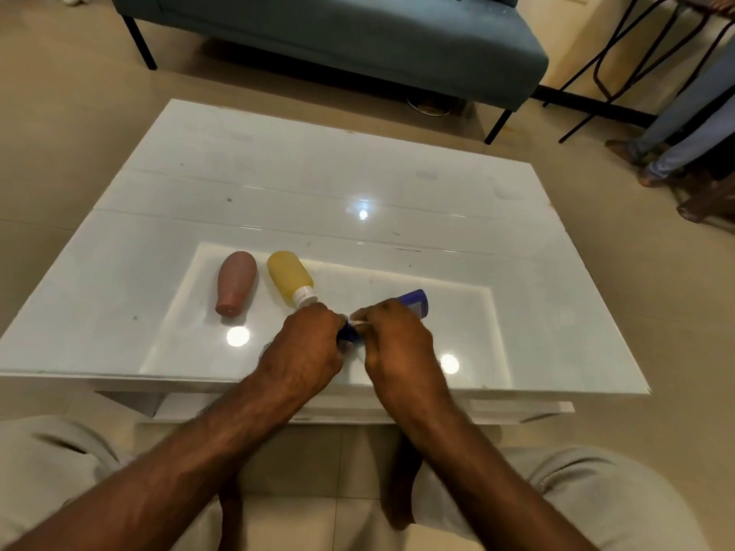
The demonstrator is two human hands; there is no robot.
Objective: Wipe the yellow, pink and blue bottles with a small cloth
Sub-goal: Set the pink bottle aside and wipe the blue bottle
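Head view, blue bottle [415, 302] (tilted) gripped between left hand [304, 344], right hand [391, 338] — both closed.

— Where are the bottles?

— The pink bottle [235, 283] lies on its side, cap toward the viewer. The yellow bottle [291, 281] lies just beside it, white cap pointing toward the viewer and slightly right.

— And the blue one?

— The blue bottle [415, 302] is tilted, mostly hidden. A bit of white cloth [356, 323] shows against it.
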